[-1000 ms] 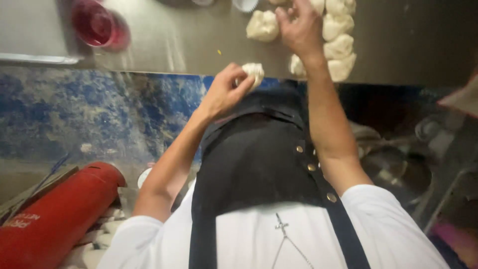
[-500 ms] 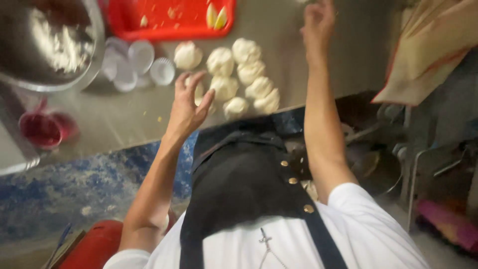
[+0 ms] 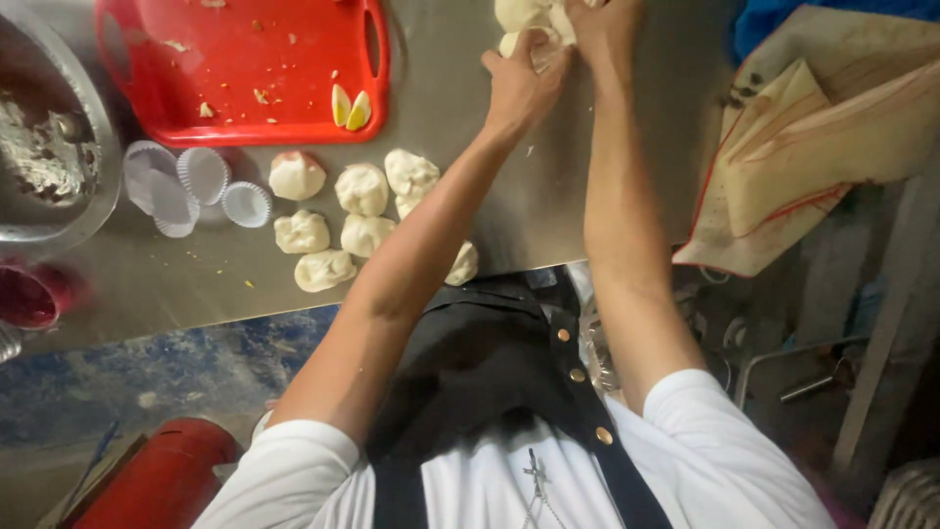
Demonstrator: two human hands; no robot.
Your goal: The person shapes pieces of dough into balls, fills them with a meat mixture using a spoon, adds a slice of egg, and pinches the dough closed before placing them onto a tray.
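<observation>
Both hands reach to the far edge of a steel table (image 3: 176, 279). My left hand (image 3: 519, 83) and my right hand (image 3: 602, 29) press together on a lump of pale dough (image 3: 524, 18) at the top of the view, with the fingers curled into it. Part of the lump is cut off by the frame. Several shaped dough balls (image 3: 362, 188) lie in rows on the table, left of my left forearm. One dough ball (image 3: 462, 264) sits near the front edge, partly under the arm.
A red tray (image 3: 245, 103) with crumbs and two pale wedges (image 3: 350, 108) lies at the back left. Paper baking cups (image 3: 204, 174) sit beside a metal bowl (image 3: 49, 147). Folded brown paper (image 3: 813, 157) is at right, a red cylinder (image 3: 162, 475) on the floor.
The view has swung up and right. Both hands moved away from the dough balls and closed together on the dough lump at the far side.
</observation>
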